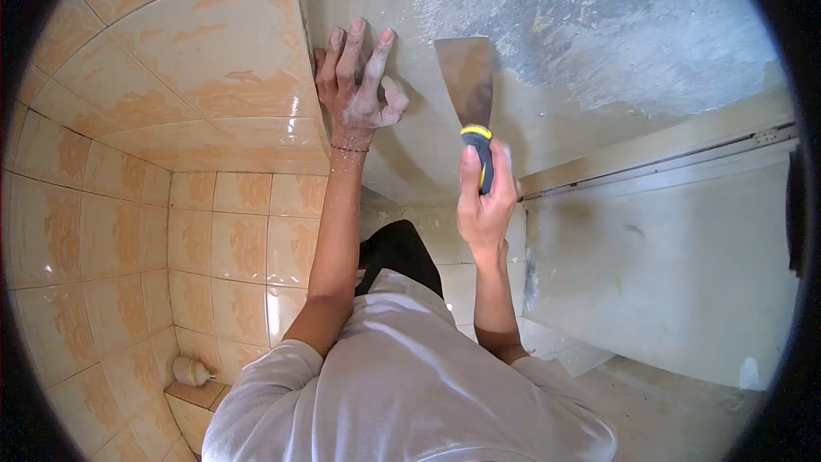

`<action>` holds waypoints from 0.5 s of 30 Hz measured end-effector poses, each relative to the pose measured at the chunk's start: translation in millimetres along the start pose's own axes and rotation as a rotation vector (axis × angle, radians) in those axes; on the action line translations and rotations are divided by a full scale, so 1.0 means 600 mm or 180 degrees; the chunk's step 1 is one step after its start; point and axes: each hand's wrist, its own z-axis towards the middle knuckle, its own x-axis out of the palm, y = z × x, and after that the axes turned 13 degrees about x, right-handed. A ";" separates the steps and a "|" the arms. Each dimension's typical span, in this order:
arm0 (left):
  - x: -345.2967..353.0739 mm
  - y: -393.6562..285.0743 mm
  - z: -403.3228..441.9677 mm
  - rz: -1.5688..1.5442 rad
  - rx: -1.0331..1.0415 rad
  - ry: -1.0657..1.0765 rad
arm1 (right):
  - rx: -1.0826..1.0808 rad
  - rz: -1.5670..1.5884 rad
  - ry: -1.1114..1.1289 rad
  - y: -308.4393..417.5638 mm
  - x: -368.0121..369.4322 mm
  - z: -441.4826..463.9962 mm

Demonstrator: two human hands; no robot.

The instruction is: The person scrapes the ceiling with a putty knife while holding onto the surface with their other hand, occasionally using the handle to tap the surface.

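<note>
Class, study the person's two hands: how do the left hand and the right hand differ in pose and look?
The left hand is spread open, while the right hand is closed around the handle of a scraper. The left hand is dusted with pale powder; the right hand looks much cleaner. The left hand has a thin dark band at its wrist; the right hand shows none. Both are bare.

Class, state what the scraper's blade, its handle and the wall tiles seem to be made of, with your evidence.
Blade: metal, probably steel; thin and flat, with a dull sheen.
Handle: likely plastic or rubber; dark grey with yellow, though partly covered.
Tiles: probably glazed ceramic; glossy, with bright reflections and joint lines.
</note>
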 end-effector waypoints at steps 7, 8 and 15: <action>0.002 0.003 -0.001 0.0010 -0.0008 -0.0011 | -0.0070 0.0020 -0.0313 -0.010 0.011 0.003; 0.003 0.003 -0.001 -0.0038 -0.0013 -0.0051 | -0.0057 0.0021 -0.0305 -0.011 0.012 0.003; 0.002 0.002 0.000 0.0026 -0.0047 -0.0036 | 0.0070 0.0441 -0.0263 -0.033 0.026 0.010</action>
